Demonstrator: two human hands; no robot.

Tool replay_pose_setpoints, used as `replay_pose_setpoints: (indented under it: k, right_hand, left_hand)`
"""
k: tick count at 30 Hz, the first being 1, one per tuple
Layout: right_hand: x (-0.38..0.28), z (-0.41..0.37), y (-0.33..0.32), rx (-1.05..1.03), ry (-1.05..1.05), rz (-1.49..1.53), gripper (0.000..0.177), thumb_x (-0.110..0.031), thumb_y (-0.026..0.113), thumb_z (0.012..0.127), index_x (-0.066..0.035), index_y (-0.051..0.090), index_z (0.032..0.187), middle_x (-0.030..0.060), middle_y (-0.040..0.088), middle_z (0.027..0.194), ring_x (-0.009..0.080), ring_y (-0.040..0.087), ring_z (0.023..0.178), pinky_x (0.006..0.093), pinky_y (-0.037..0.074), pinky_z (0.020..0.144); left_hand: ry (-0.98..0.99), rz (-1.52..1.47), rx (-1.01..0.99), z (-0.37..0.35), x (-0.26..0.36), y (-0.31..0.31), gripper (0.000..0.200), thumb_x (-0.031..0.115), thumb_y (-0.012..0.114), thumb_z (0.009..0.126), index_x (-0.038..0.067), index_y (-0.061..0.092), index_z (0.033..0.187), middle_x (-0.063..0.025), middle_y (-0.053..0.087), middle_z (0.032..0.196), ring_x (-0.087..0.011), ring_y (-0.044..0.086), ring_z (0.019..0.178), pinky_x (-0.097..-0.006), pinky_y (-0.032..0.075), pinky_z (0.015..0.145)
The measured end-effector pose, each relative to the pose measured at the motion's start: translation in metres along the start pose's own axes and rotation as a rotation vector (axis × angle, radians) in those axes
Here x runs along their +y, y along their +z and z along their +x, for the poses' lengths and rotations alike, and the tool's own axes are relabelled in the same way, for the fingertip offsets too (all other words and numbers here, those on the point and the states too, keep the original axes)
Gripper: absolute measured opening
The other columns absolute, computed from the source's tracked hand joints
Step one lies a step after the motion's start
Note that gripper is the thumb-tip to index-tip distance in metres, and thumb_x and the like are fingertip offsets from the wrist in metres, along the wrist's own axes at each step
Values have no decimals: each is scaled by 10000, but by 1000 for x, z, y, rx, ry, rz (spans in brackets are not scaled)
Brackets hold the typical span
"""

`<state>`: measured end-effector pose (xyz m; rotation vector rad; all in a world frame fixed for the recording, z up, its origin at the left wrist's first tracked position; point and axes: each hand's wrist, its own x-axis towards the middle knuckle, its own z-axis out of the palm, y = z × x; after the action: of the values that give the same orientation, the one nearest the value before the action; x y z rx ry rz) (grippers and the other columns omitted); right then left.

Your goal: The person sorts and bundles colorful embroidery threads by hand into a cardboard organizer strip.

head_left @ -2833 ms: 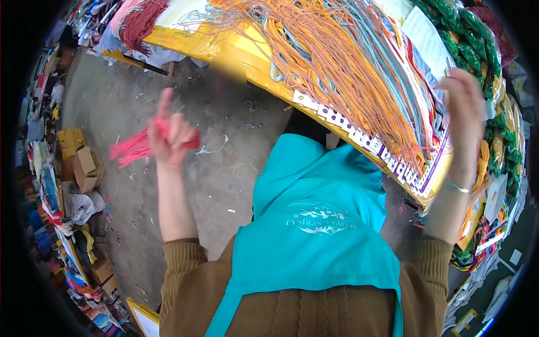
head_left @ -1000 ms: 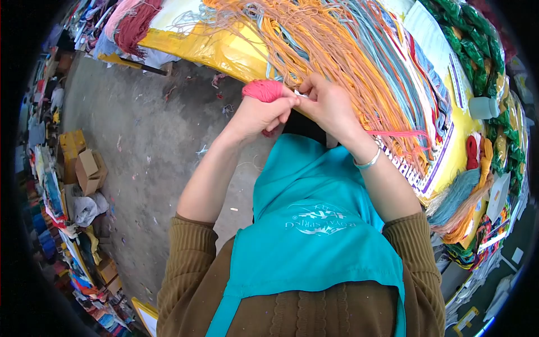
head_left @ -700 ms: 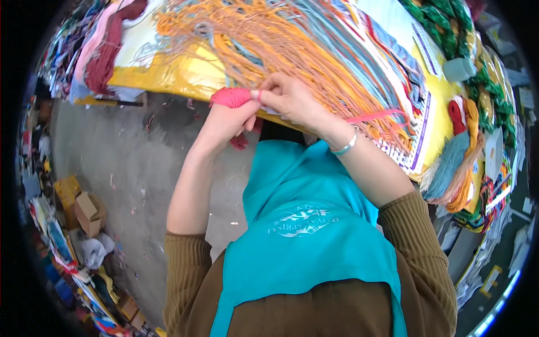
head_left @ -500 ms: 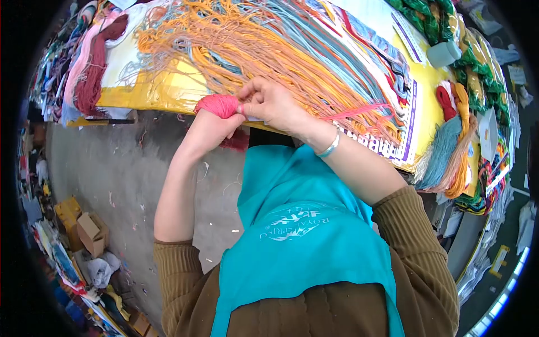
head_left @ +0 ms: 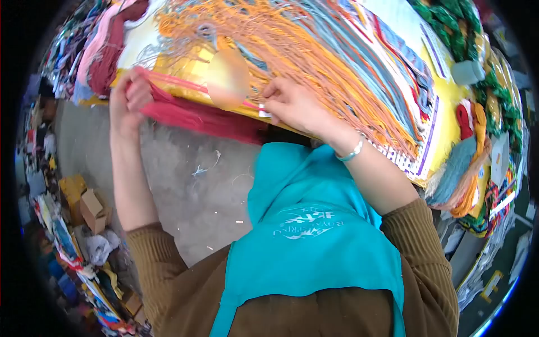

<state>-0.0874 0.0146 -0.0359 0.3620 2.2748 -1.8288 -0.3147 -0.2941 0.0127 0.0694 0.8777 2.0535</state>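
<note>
At the table's left front edge, my left hand (head_left: 132, 96) is closed round a pink-red skein of thread (head_left: 196, 117), which stretches right along the edge, partly blurred. Pink strands run from it toward my right hand (head_left: 292, 105), whose thumb and fingers are pinched on their end near a small white piece. A round blurred patch covers part of the strands between the hands. Beyond my right hand, long orange, tan and blue threads (head_left: 337, 84) lie spread over the yellow table (head_left: 188, 67).
Maroon and pink skeins (head_left: 106, 50) hang at the left. A pale cup (head_left: 467, 72) stands at the right beside green bundles (head_left: 449, 22), with blue and orange skeins (head_left: 456, 168) nearer. A cardboard box (head_left: 95, 210) sits on the floor at lower left.
My left hand has moved left, away from my right hand, and the bunched pink thread is now stretched out between them. The view has shifted slightly.
</note>
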Motion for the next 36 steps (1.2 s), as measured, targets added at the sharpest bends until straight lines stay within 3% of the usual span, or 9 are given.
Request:
replay_pose_setpoints:
  k: [3,4,14,19,21,25,32,35,36]
  right_hand:
    - [-8,-4,-2,-19,17,-61,234,-171,611,905,-18,554,1072,53,667,775,110,626,676,278,485,629]
    - [-10,-5,-2,-10,17,-61,272,-171,575,858,11,564,1061,102,680,768,181,653,700,344,500,668]
    - [-9,-3,1,8,41,-76,203,-152,574,861,-17,559,1011,106,652,695,182,635,642,339,482,598]
    - [-14,-4,1,13,70,-103,225,-163,583,867,-16,571,1037,107,659,698,187,639,637,348,485,591]
    - [-13,-4,0,10,78,-120,235,-164,587,866,-16,577,1048,110,664,701,199,644,639,353,488,593]
    - [-13,-3,1,13,75,-118,237,-161,590,864,-19,577,1053,112,658,691,207,639,635,353,485,601]
    - [-10,-4,1,13,74,-86,231,-151,578,870,-17,575,1058,103,644,673,191,616,611,344,470,592]
    - [-6,-3,2,15,67,-69,228,-152,577,874,-15,573,1056,97,639,666,180,609,601,335,464,583]
    - [-6,-3,2,15,67,-65,227,-153,577,876,-15,572,1056,95,638,665,175,608,598,332,462,580]
  left_hand:
    - [48,-21,-36,13,65,-1,313,150,440,1004,115,428,693,64,304,510,-46,275,385,-215,216,364]
    - [135,26,30,20,86,-5,313,140,444,1002,114,428,691,65,297,510,-46,267,389,-214,214,370]
    - [253,220,180,98,264,-59,244,140,505,1000,98,492,759,67,330,544,-33,284,425,-204,203,385]
    - [478,384,436,94,274,-27,184,220,548,997,51,587,1061,64,433,620,-26,308,456,-184,226,394]
    - [507,481,569,85,252,10,154,184,544,988,62,607,918,54,480,619,-20,324,452,-176,235,403]
    - [563,493,564,80,270,-4,154,173,587,965,55,632,1053,-21,675,823,-20,333,461,-159,260,403]
    - [715,581,628,46,275,1,442,415,586,929,86,593,1225,-106,674,1099,-54,375,499,-200,337,450]
    - [799,791,739,30,249,20,467,437,534,953,102,569,1276,-97,672,1112,-58,386,501,-199,345,461]
    - [871,877,778,26,241,20,452,464,533,951,87,644,1173,-82,691,964,-83,452,521,-234,374,480]
